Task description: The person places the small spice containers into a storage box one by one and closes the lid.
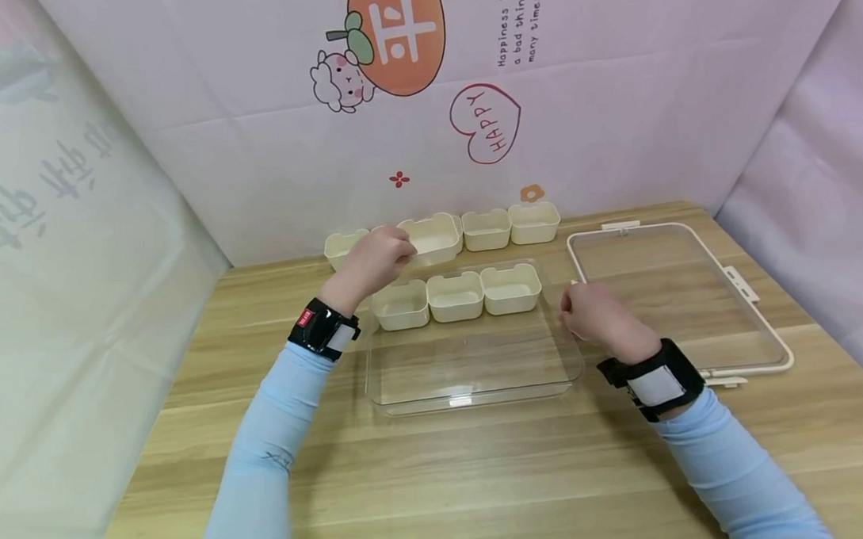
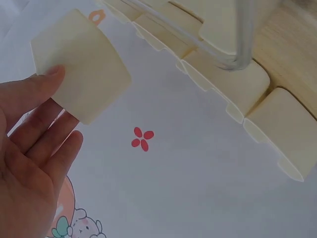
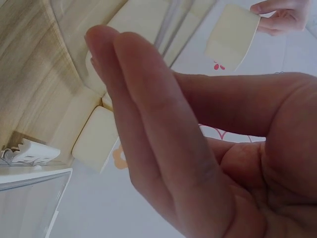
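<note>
Lifting a cream cup (image 1: 430,238) pinched in the left hand (image 1: 374,259) just behind the clear tray (image 1: 471,379), the person looks partway through: three cups (image 1: 455,295) sit seated below it, others wait behind, right hand (image 1: 597,315) relaxed, empty.

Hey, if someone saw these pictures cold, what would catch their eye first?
Probably the left hand holding a cream cup up at the back of the table. Below it sits a clear tray with three cream cups lined along its far side. The right hand hangs open by the tray's right edge, with the clear lid lying flat beside it.
</note>
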The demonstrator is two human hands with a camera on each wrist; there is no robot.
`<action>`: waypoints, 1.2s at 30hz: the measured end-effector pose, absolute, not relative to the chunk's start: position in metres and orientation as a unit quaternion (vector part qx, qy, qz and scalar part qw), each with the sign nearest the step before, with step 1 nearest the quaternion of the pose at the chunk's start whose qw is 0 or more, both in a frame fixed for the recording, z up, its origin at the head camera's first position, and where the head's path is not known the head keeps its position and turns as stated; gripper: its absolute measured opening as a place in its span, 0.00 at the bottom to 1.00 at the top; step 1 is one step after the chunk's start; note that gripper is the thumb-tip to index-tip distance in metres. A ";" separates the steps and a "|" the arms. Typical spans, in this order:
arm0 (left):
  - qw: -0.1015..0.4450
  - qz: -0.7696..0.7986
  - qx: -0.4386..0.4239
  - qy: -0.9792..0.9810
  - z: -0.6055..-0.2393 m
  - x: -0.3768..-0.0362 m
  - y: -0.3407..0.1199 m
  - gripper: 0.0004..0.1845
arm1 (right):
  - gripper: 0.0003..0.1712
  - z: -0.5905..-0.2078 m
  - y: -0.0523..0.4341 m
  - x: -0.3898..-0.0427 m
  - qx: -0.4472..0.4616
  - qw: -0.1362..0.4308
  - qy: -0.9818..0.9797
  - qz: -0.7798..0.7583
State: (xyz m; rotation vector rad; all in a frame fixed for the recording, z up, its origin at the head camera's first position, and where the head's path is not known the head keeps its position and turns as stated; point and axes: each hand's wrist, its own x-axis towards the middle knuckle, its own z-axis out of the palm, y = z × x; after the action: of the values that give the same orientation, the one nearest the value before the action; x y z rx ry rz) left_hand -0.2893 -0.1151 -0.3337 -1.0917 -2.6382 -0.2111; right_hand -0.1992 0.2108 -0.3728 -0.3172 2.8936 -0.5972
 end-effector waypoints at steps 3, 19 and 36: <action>0.158 -0.077 -0.381 -0.908 -0.336 -0.285 -0.121 0.10 | 0.07 -0.373 0.210 -0.199 -0.106 0.085 0.971 -0.198; 0.207 -0.094 -0.414 -0.882 -0.350 -0.264 -0.145 0.06 | 0.08 -0.371 0.208 -0.200 -0.104 0.091 0.973 -0.187; 0.217 -0.108 -0.438 -0.866 -0.363 -0.231 -0.170 0.04 | 0.09 -0.371 0.206 -0.200 -0.100 0.098 0.971 -0.193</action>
State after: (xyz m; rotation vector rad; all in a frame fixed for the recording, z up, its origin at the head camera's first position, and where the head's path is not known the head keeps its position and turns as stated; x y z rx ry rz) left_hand -0.2308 -0.1701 -0.3631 -1.2132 -2.3979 -0.3003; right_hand -0.2003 0.2056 -0.3708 -0.2953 2.8735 -0.5708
